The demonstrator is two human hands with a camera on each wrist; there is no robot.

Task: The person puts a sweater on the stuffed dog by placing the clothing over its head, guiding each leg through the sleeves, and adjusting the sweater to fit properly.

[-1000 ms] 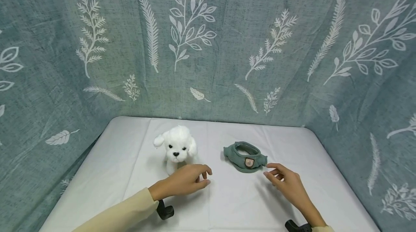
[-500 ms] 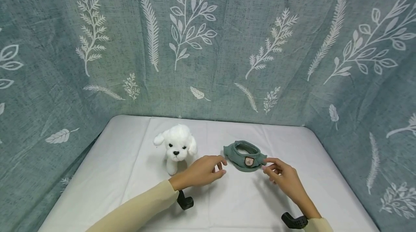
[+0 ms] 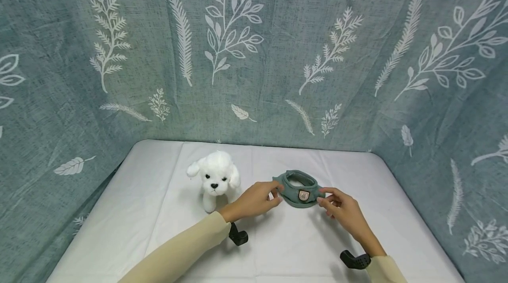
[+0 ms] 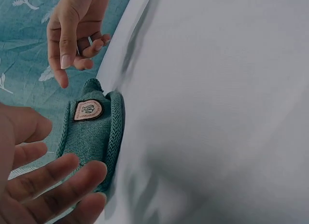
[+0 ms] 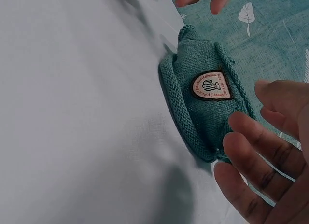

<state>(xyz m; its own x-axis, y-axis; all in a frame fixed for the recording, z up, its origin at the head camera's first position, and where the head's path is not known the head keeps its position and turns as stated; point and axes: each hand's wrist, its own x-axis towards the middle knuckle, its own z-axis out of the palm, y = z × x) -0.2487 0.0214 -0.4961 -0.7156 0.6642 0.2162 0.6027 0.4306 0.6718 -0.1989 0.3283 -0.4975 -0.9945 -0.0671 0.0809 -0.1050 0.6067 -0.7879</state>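
Note:
A small green knitted doll sweater (image 3: 295,198) with a badge on its front lies on the white table, its round neck opening facing up. My left hand (image 3: 258,199) is at the sweater's left side, fingers loosely bent; in the left wrist view, its fingers (image 4: 87,180) overlap the near end, thumb apart from them. On the opposite side is my right hand (image 3: 343,212). In the right wrist view, its fingertips (image 5: 239,121) come up against the knit, with thumb and fingers spread. Whether either hand touches the sweater is hard to tell. Neither grips it.
A white plush dog (image 3: 216,177) stands behind my left forearm, which hides part of it. Green leaf-patterned cloth (image 3: 254,53) hangs behind and beside the white table (image 3: 158,239). A black device (image 3: 355,260) is strapped to each wrist.
My left hand has moved right and away from me, from in front of the plush dog to the sweater's left side. My right hand has shifted slightly inward. The sweater stays put.

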